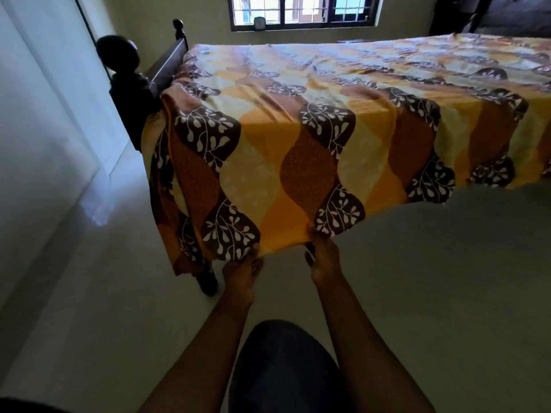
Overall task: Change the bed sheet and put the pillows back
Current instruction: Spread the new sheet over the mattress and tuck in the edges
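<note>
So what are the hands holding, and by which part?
Both the left hand and right hand grip the bed sheet by its hanging lower edge.

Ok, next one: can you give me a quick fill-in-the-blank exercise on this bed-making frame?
1. The left hand and right hand both grip the ____ by its hanging edge.
2. Its leaf motifs are white on ____ patches.
3. Daylight enters through a barred ____ in the far wall.
Missing words: sheet; brown; window.
</note>
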